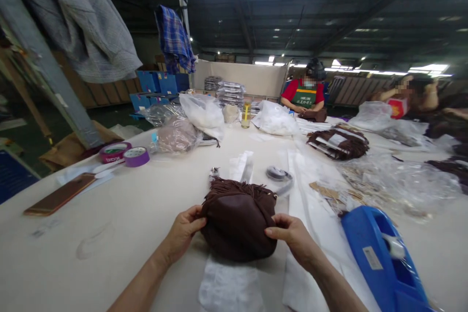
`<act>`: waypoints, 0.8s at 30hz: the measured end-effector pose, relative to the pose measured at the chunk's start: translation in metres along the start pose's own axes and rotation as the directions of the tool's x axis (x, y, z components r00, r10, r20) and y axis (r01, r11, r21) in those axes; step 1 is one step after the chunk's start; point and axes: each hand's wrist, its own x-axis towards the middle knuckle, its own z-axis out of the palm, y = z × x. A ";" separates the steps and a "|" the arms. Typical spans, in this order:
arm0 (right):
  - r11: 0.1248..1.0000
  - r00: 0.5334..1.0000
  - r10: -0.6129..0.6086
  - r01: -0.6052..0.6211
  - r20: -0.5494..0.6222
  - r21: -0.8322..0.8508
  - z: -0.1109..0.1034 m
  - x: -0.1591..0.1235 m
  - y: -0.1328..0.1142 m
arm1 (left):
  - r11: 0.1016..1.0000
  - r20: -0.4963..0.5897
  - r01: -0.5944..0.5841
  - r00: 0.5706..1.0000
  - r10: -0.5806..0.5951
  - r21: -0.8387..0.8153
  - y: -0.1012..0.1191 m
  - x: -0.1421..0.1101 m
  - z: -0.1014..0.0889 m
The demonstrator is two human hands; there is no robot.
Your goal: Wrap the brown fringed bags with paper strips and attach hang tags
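A dark brown fringed bag [239, 224] is held between my two hands over the near middle of the table. My left hand [186, 231] pinches its left side, thumb on the front. On its right side, my right hand [290, 234] grips the edge between thumb and fingers. Fringe runs along the bag's far edge, with small metal fittings at both upper corners. White tissue paper [230, 285] lies beneath and in front of it. Just beyond the bag sits a coiled grey strap [280, 174].
Tape rolls [136, 156] and a phone [60, 194] lie at left on the table [120, 243]. A blue tape dispenser [382, 258] stands at right. Beyond are plastic-wrapped items [177, 134], fringed brown pieces [338, 142] and a bottle [245, 115]. A co-worker [307, 90] sits across.
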 end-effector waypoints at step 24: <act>0.681 0.833 -0.517 0.260 -0.198 -0.685 0.017 -0.008 0.045 | 0.904 0.020 0.022 0.999 -0.034 0.427 0.015 -0.003 -0.007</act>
